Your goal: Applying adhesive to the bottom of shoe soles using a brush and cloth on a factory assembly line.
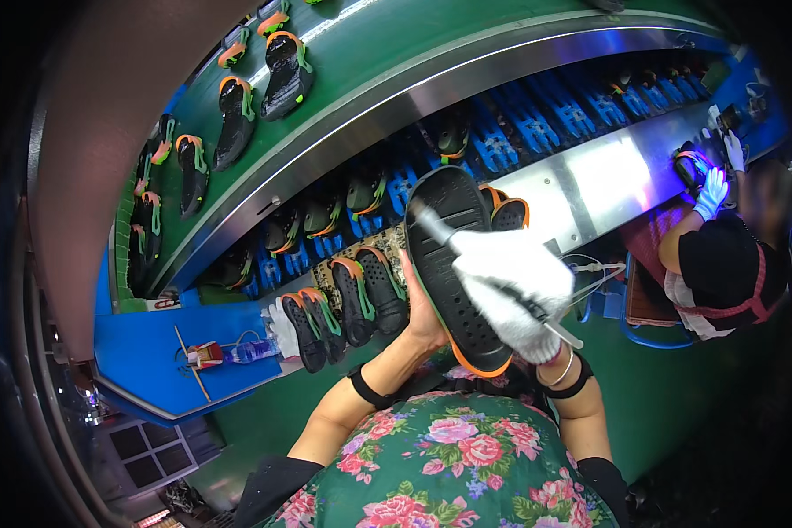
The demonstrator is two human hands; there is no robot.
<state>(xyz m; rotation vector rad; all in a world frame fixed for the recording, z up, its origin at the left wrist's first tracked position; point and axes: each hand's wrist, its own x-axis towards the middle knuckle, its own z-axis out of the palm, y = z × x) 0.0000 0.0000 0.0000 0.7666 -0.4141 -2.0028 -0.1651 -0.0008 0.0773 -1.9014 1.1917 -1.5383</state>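
Note:
My left hand (423, 308) is bare and wrapped round the left edge of a black perforated shoe sole (450, 264) with an orange rim at its near end. The sole's broad face is turned up. In a white knitted glove, my right hand (515, 277) is closed on a brush (433, 222) over the sole. The pale, motion-blurred brush tip lies against or just above the sole's far half; I cannot tell which. The handle's end sticks out below the glove. Left of my left hand, several black shoe pieces (384, 290) with orange and green straps stand on the ledge.
Beyond the ledge runs a line of blue clamps (495, 145), some holding shoe pieces. Behind it, a green conveyor belt (361, 62) carries shiny black soles (236, 119). A blue table (150, 361) with a plastic bottle (252, 352) is at left. At right, a co-worker's gloved hand (711, 194) handles a shoe.

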